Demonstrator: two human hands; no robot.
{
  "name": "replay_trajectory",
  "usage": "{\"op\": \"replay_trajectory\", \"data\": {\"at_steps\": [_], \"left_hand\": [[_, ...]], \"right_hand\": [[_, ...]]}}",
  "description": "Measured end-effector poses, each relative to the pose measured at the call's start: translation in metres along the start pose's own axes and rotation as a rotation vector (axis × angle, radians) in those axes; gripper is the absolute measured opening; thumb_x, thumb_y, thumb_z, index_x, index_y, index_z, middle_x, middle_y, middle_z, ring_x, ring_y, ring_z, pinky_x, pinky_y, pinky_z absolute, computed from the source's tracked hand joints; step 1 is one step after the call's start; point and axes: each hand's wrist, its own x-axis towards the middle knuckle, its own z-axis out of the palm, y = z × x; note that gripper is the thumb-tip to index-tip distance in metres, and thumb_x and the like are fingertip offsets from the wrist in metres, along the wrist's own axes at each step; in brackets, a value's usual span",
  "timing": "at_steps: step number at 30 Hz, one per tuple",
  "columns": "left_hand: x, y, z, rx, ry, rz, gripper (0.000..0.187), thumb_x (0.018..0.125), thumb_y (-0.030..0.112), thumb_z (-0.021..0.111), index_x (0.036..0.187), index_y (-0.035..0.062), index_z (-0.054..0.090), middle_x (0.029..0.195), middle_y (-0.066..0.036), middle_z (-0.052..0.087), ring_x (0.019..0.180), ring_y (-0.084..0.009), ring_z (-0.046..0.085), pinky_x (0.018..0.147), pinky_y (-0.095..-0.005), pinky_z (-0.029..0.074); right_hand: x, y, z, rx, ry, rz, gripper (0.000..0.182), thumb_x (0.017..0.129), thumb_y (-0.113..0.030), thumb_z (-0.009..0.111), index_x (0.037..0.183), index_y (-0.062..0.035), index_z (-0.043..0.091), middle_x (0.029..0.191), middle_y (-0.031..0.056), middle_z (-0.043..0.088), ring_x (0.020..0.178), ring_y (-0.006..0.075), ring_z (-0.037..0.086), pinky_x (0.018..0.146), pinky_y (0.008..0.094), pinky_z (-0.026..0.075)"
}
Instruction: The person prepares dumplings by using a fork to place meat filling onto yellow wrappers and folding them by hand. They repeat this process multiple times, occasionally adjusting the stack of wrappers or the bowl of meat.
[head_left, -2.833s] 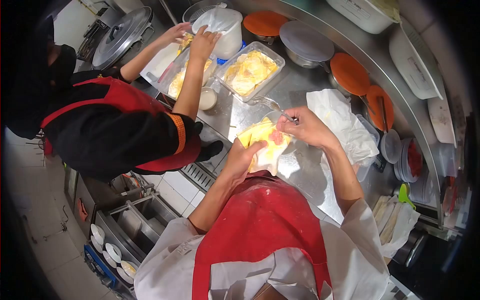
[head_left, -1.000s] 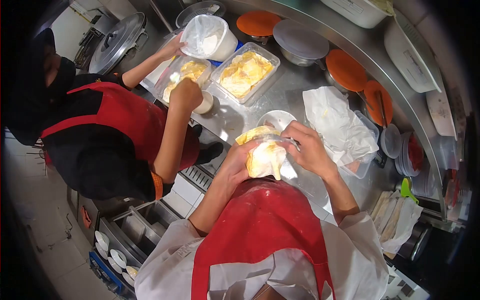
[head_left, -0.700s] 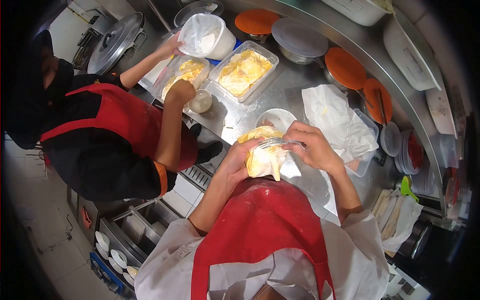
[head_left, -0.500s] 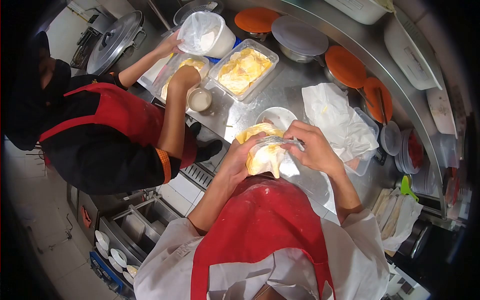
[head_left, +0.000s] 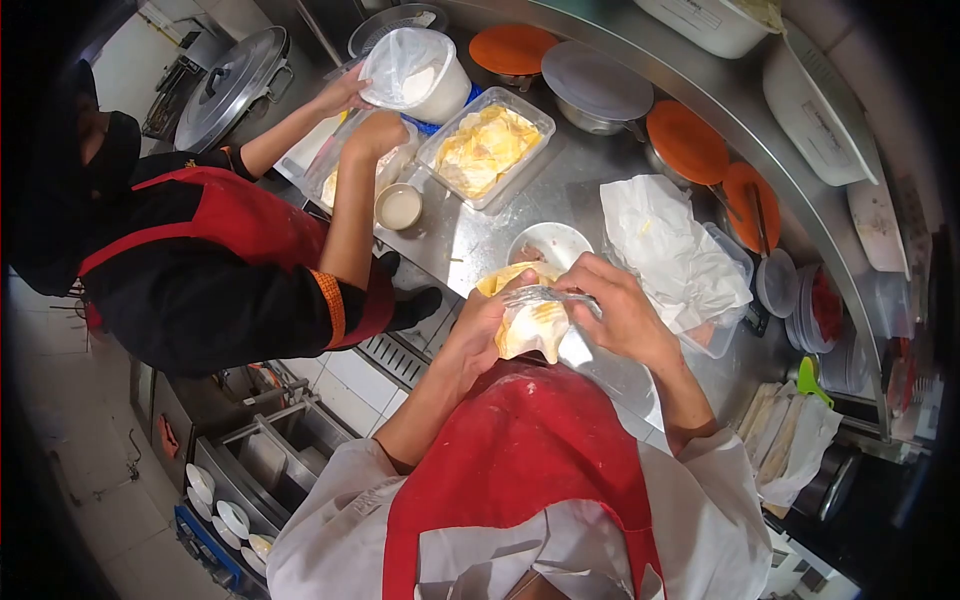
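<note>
My left hand (head_left: 478, 328) is closed around floury yellow dough wrappers (head_left: 532, 332) above the apron. My right hand (head_left: 622, 308) pinches a thin, shiny silvery utensil (head_left: 548, 294) lying across the top of the wrappers; its exact kind is hard to make out. Just beyond both hands, a white bowl (head_left: 570, 240) holds some pinkish filling (head_left: 528, 254). The wrappers and fingers hide part of that bowl.
A co-worker (head_left: 225, 250) at the left has one hand at a white tub (head_left: 455, 88) and one over a plastic container. Another container (head_left: 538, 140) holds yellow wrappers. White paper (head_left: 665, 245) lies right. Orange lids (head_left: 685, 138) line the back.
The silvery utensil in my right hand has shifted left across the wrappers. The wrappers lie lower and more spread. The co-worker's near hand has lifted slightly from the container.
</note>
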Motion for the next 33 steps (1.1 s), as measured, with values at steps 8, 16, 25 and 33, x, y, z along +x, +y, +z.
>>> {"op": "replay_trajectory", "data": {"at_steps": [8, 16, 25, 33], "left_hand": [[-0.004, -0.007, -0.001, 0.135, -0.020, 0.061, 0.034, 0.086, 0.002, 0.068, 0.119, -0.0044, 0.057, 0.107, -0.013, 0.067, 0.090, -0.0199, 0.069, 0.076, -0.0316, 0.058], [-0.004, -0.008, 0.007, 0.209, 0.012, 0.088, 0.041, 0.089, 0.008, 0.068, 0.125, -0.0038, 0.053, 0.114, -0.013, 0.064, 0.099, -0.0216, 0.067, 0.082, -0.0330, 0.056], [-0.010, -0.006, 0.014, 0.084, 0.045, 0.177, 0.044, 0.091, 0.006, 0.065, 0.131, -0.0059, 0.050, 0.121, -0.015, 0.062, 0.103, -0.0201, 0.065, 0.085, -0.0300, 0.054], [-0.013, -0.010, 0.020, 0.192, 0.114, 0.450, 0.042, 0.093, 0.008, 0.064, 0.130, -0.0059, 0.051, 0.122, -0.013, 0.062, 0.105, -0.0172, 0.062, 0.089, -0.0294, 0.050]], "right_hand": [[0.002, -0.003, -0.010, -0.026, -0.063, 0.034, 0.015, 0.078, 0.002, 0.067, 0.090, 0.0011, 0.059, 0.088, 0.0148, 0.057, 0.081, 0.0352, 0.059, 0.070, 0.0400, 0.047], [0.000, 0.001, 0.000, 0.030, 0.143, 0.217, 0.014, 0.083, -0.003, 0.068, 0.093, 0.0002, 0.058, 0.082, 0.0082, 0.056, 0.075, 0.0213, 0.060, 0.065, 0.0315, 0.048], [-0.030, 0.001, -0.008, 0.697, 0.180, 0.664, 0.028, 0.102, -0.024, 0.048, 0.107, 0.0000, 0.061, 0.071, -0.0013, 0.048, 0.050, 0.0066, 0.044, 0.044, 0.0208, 0.039], [-0.046, -0.018, 0.024, 0.978, 0.074, 0.757, 0.032, 0.106, -0.021, 0.037, 0.113, 0.0023, 0.058, 0.070, -0.0020, 0.043, 0.049, 0.0054, 0.043, 0.040, 0.0235, 0.045]]}}
